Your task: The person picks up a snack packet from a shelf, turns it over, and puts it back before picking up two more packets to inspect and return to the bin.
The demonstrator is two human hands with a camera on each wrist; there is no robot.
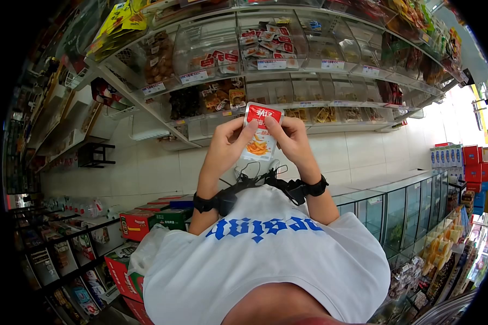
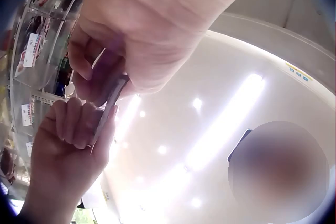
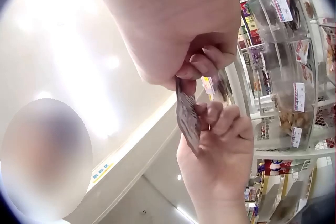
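A small red and white snack packet (image 1: 259, 132) with a food picture on its lower half is held up in front of the chest. My left hand (image 1: 229, 142) pinches its left edge, thumb on the printed front and fingers curled behind. On the opposite edge my right hand (image 1: 293, 142) pinches it the same way. Seen nearly edge-on in the right wrist view, the packet (image 3: 187, 115) spans between the two hands, its printed back showing. The left wrist view also shows the packet (image 2: 109, 109) as a thin edge between both sets of fingers.
Ahead stand shelves of clear plastic bins (image 1: 206, 46); one bin holds similar red and white packets (image 1: 268, 43). Glass display cases (image 1: 396, 211) run along the right. Stacked boxes (image 1: 138, 223) and a black rack (image 1: 65, 254) stand at left. A dark stool (image 1: 95, 154) is on the tiled floor.
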